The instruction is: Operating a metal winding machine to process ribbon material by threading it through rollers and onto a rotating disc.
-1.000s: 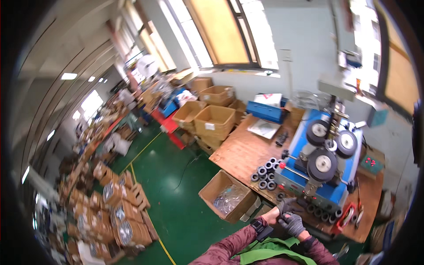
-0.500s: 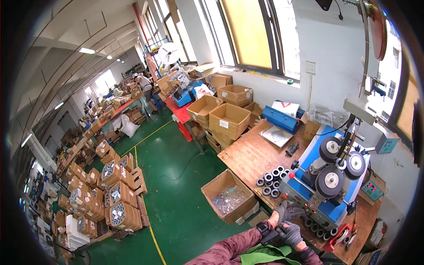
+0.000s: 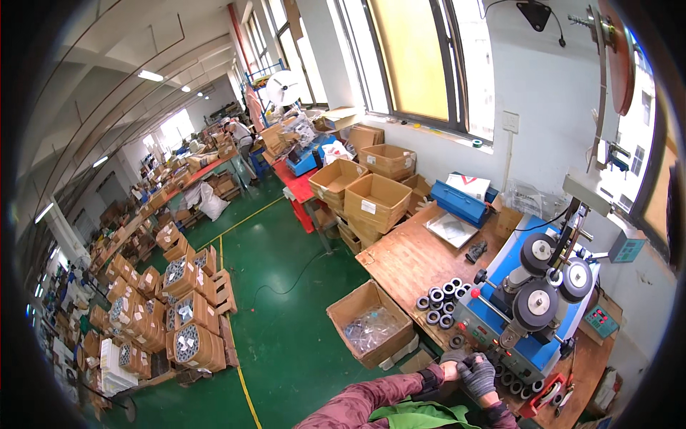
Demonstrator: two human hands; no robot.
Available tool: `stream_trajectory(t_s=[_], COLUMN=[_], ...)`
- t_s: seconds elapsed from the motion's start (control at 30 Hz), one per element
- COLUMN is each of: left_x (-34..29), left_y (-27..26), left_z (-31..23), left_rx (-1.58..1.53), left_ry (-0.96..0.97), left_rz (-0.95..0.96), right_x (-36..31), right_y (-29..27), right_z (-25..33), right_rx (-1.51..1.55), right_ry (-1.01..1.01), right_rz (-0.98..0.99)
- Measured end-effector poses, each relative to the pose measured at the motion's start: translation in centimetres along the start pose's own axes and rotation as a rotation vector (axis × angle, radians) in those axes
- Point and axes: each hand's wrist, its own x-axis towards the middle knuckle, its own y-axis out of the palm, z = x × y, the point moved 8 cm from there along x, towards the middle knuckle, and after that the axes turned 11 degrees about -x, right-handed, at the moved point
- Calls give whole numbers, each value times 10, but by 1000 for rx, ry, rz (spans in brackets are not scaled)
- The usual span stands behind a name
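Note:
In front of the machine's near edge, my two hands meet. My left hand [image 3: 451,363] is in a grey glove and partly covered by the other hand; its fingers are mostly hidden. Curled over it is my right hand [image 3: 477,375], in a grey striped glove with bare skin at the wrist. What its fingers pinch, if anything, is hidden. Just beyond stands a blue and grey machine [image 3: 469,317] with several dark rubber wheels [image 3: 534,303]. A cluster of black rings [image 3: 434,294] lies on the wooden table left of the machine, and more rings [image 3: 516,387] lie along its front.
An open carton [image 3: 343,314] of clear plastic pieces stands left of the wooden table [image 3: 393,247]. A red-handled tool [image 3: 532,406] lies at the right front. A blue metal box [image 3: 457,199] and a control box with buttons [image 3: 602,322] are farther back. Stacked cartons [image 3: 376,200] stand beyond.
My right hand has moved from beside the left wrist up over the left hand. The left hand has drawn slightly back toward me. The view has shifted a little.

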Motion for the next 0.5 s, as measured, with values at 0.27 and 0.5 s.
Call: stream_trajectory(t_s=[0.27, 0.5], left_x=[-31, -31], left_y=[12, 13], left_z=[65, 69], left_rx=[402, -724], left_ry=[-435, 111], left_rz=[206, 41], right_x=[-11, -1], right_y=[55, 40], right_z=[-16, 28], right_rx=[-355, 453], right_ry=[-21, -215], right_rz=[389, 270])
